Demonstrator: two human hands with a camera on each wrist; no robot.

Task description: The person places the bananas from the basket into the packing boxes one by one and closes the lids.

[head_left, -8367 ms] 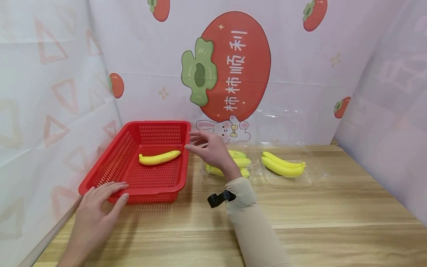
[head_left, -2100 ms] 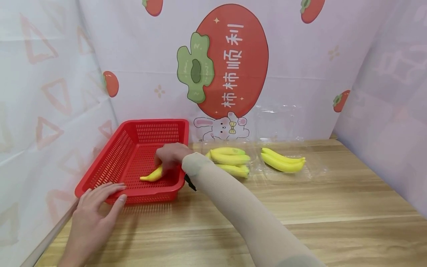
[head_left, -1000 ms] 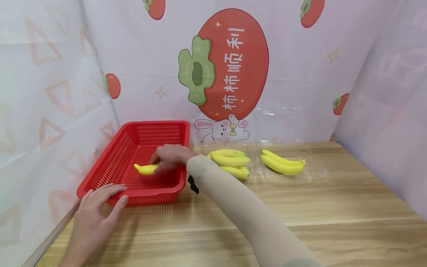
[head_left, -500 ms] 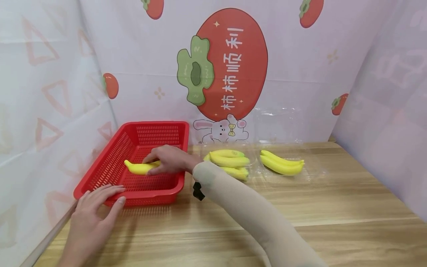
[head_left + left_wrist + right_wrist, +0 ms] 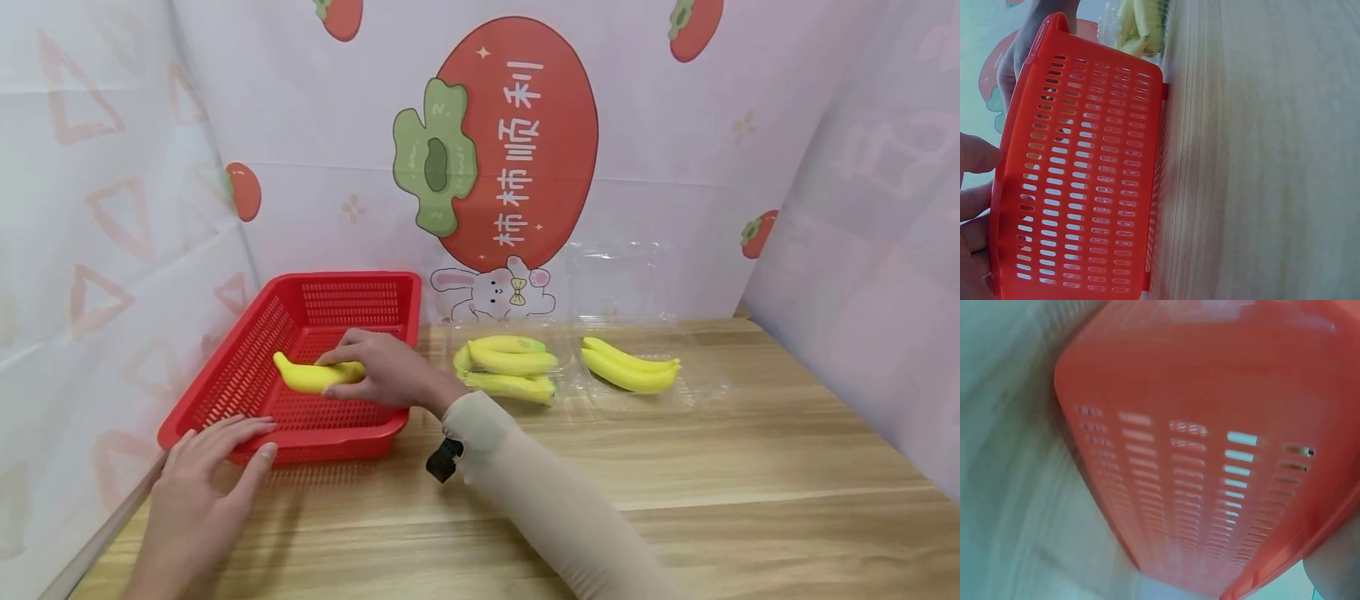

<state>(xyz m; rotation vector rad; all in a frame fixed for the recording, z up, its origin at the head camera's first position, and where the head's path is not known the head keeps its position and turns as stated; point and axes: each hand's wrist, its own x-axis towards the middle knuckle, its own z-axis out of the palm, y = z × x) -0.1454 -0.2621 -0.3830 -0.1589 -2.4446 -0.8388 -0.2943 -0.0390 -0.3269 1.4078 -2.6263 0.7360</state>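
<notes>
My right hand grips a yellow banana inside the red plastic basket; the banana's tip points left, and my fingers cover its right end. My left hand rests on the basket's near left rim with relaxed fingers. In the left wrist view, the fingers of my left hand lie at the rim of the slotted basket wall. The right wrist view is mostly filled by the basket's outer side, and the banana is hidden there.
A clear plastic box stands right of the basket. Its left part holds several bananas, its right part two more bananas, and a clear lid stands raised behind. The wooden table stretches in front; a printed cloth hangs behind.
My right hand came over to the basket, took hold of the banana lying there and has raised it slightly, shifting it left. My left hand has stayed at the rim.
</notes>
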